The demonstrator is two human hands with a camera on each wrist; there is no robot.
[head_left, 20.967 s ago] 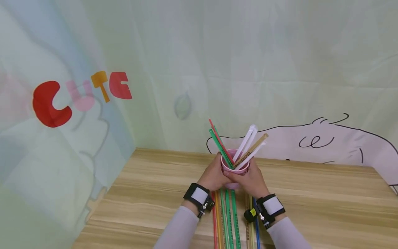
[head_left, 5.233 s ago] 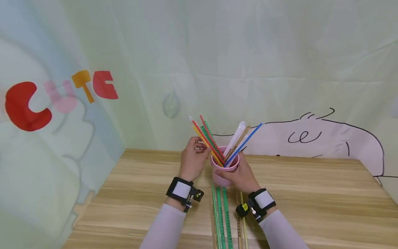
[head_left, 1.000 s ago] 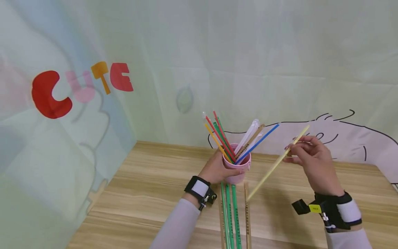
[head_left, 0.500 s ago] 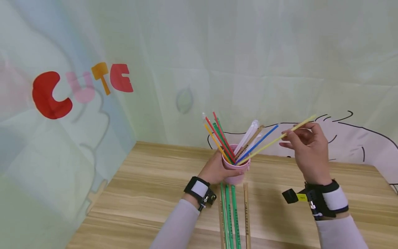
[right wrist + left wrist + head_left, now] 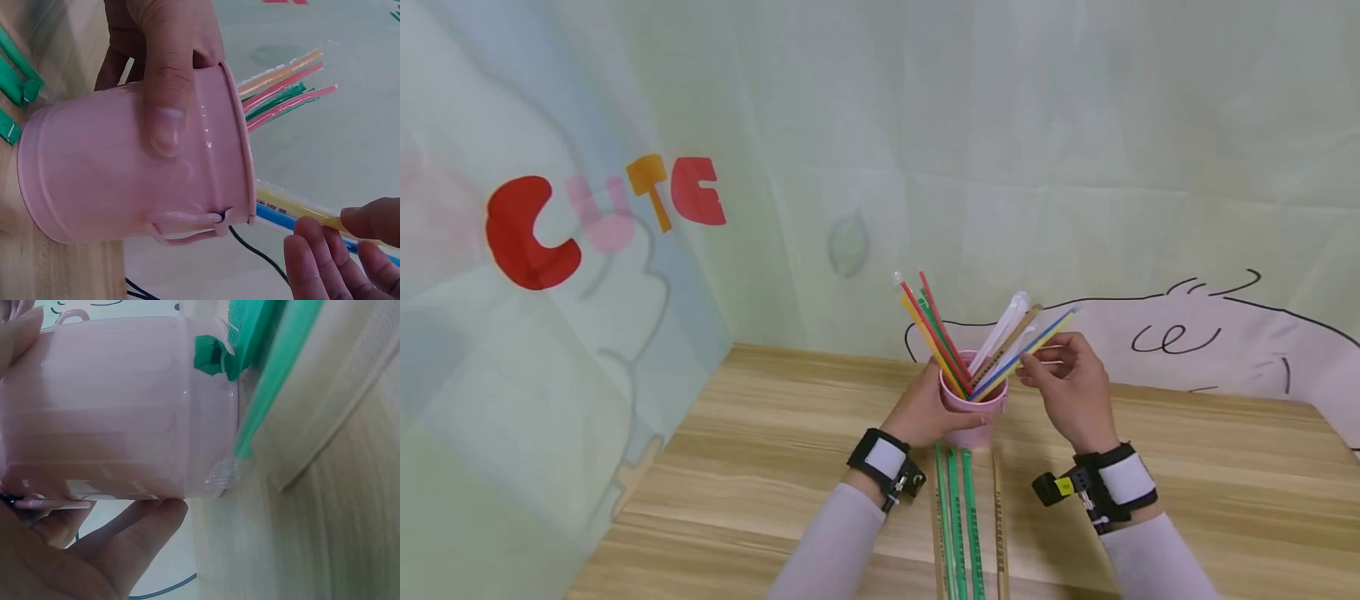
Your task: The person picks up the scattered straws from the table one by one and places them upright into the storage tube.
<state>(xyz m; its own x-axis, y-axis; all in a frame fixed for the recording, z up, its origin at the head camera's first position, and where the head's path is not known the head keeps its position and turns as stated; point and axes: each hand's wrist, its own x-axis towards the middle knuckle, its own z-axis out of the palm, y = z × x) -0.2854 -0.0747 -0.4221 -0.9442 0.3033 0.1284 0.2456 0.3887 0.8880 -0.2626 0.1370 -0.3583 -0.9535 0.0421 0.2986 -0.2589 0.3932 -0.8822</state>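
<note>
My left hand [image 5: 919, 407] grips a small pink bucket [image 5: 967, 435], its thumb across the front near the rim. Out of the bucket lean red straws [image 5: 942, 329], an orange straw [image 5: 917, 319], green, white [image 5: 1000, 330] and brown ones, and a blue straw [image 5: 277, 216] on the right. My right hand [image 5: 1072, 387] pinches a yellow straw [image 5: 303, 211] between thumb and fingers. The yellow straw's lower end is inside the bucket, and it lies alongside the blue one. In the right wrist view, the bucket's folded handle [image 5: 190, 234] shows below the rim.
Green straws [image 5: 957, 521] and a brown straw [image 5: 1000, 525] lie lengthwise on the wooden table [image 5: 760, 467] in front of the bucket, with another brown one at their left. A printed cloth backdrop [image 5: 820, 125] stands behind the table.
My right hand has brought the yellow straw left, from beside the bucket into it. Earlier, the red, orange and blue straws lay on the table; now they stand in the bucket.
</note>
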